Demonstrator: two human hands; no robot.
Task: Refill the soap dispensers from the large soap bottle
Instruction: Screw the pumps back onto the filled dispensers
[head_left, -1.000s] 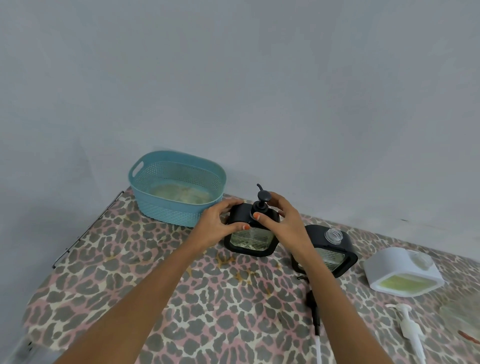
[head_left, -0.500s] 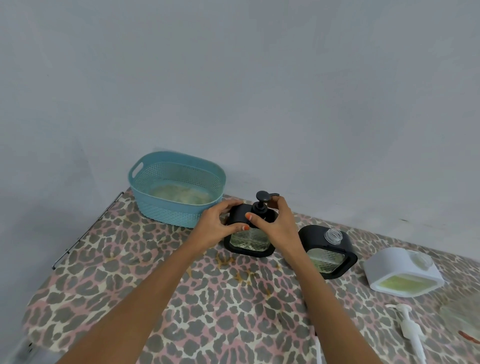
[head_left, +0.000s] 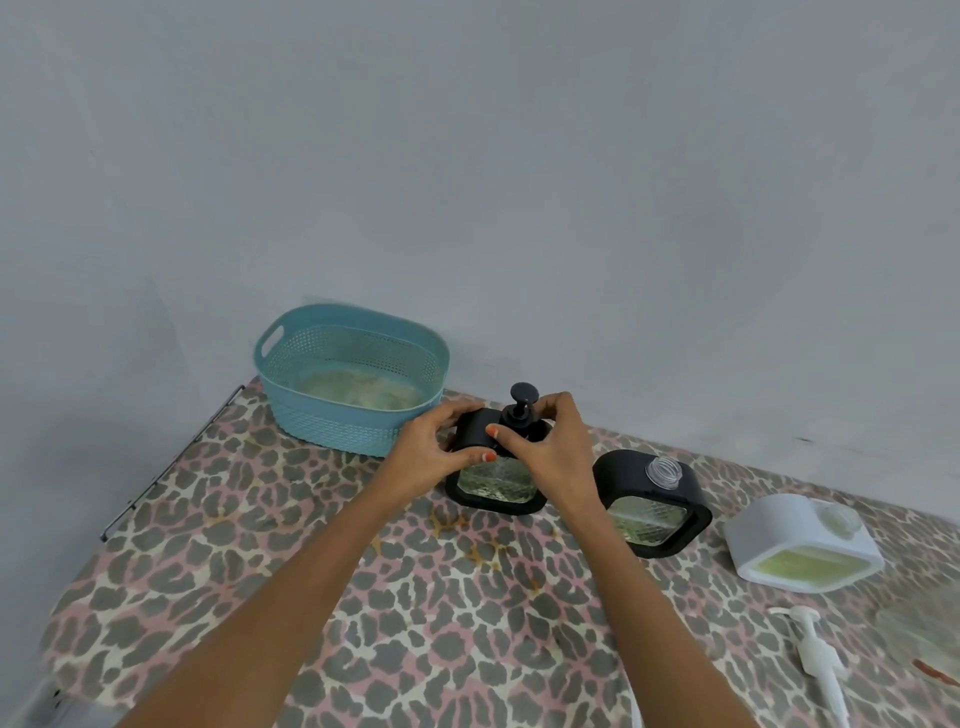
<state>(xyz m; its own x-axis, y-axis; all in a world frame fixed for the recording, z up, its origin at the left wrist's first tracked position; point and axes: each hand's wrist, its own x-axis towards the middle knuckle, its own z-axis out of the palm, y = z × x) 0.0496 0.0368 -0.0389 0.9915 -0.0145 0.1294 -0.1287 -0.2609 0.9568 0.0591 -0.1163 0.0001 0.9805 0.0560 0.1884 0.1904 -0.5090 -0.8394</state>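
Now, at frame centre, the black dispenser stands on the bench; your left hand grips its shoulder, your right hand curls round the pump at its neck. Just right sits an uncapped second dispenser; upper left, a teal basket.

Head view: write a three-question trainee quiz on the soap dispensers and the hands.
1. True or false: the white pump lies loose on the table.
2. The right hand pinches: A the black pump; B the white pump; C nothing.
3. Fill in: the left hand grips the left black dispenser; the right black dispenser has a threaded neck that is ____ (capped/open).
Key: 1 true; 2 A; 3 open.
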